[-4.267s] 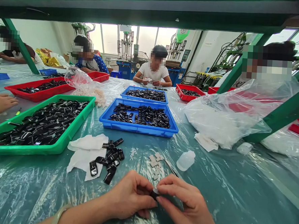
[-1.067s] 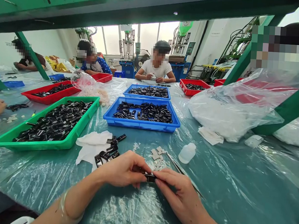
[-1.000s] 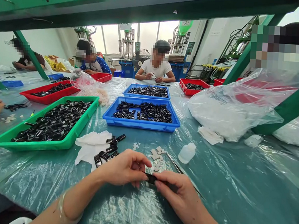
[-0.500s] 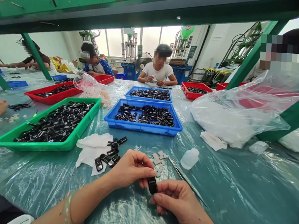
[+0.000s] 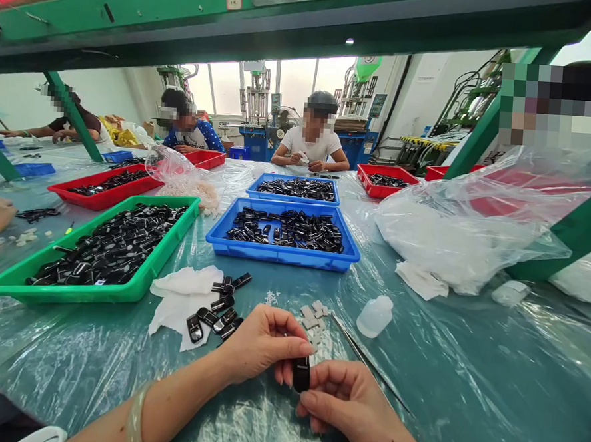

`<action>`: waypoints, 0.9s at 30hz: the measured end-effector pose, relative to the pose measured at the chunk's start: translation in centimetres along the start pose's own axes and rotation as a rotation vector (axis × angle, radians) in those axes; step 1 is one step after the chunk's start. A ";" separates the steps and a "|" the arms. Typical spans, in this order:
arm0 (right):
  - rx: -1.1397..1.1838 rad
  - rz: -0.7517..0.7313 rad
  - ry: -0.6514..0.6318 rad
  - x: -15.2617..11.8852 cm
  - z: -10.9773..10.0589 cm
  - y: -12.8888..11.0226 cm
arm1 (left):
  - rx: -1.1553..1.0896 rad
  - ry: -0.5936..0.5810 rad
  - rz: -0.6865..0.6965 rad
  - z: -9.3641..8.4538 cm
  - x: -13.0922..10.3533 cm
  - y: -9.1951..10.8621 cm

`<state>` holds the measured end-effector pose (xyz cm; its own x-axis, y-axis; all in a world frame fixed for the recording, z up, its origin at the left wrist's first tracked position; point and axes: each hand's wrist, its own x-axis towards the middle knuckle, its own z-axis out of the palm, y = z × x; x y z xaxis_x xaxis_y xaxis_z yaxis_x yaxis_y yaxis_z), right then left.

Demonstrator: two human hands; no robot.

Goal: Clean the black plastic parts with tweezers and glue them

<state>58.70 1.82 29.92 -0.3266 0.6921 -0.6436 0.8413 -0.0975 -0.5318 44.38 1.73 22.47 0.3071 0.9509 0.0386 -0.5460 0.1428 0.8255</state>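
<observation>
While the left hand (image 5: 265, 346) pinches the far end of a glossy black round-ended piece (image 5: 301, 377) between thumb and fingers, the right hand (image 5: 339, 397) closes its fingertips on the near end, above the green plastic-covered surface (image 5: 471, 378). The step in hand looks like checking the upturned face with its small pale mark; the next move likely calls for a light, steady two-handed pinch.

The black piece (image 5: 301, 376) is kinda glossy, longish, rounded at the lower end, with a tiny pale marking (image 5: 302, 367) that can't be read. It's held between left hand (image 5: 270, 347) and right hand (image 5: 342, 398), marked face showing.
</observation>
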 end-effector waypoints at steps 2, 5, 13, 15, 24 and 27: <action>0.006 0.002 0.001 -0.1 0.0 0.1 | -0.012 -0.019 -0.001 0.0 0.0 -0.1; -0.001 -0.013 -0.001 -0.3 0.0 0.1 | -0.004 -0.053 -0.001 0.0 0.0 -0.4; -0.259 0.010 0.085 -0.7 -0.8 -0.2 | 0.106 -0.136 0.013 0.2 -0.5 -0.2; -0.519 -0.004 0.269 -1.0 -1.5 0.0 | 0.081 -0.134 -0.010 0.2 -0.6 -0.1; -0.966 0.324 0.767 -1.5 -2.7 0.6 | -0.015 -0.103 -0.076 0.1 -0.4 -0.4; -0.941 0.360 0.737 -1.4 -2.4 0.4 | 0.023 -0.090 -0.068 0.2 -0.4 -0.4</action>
<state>60.55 2.58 31.90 0.0489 0.9977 -0.0476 0.9134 -0.0254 0.4062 44.65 1.21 22.22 0.4119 0.9107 0.0318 -0.5038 0.1985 0.8407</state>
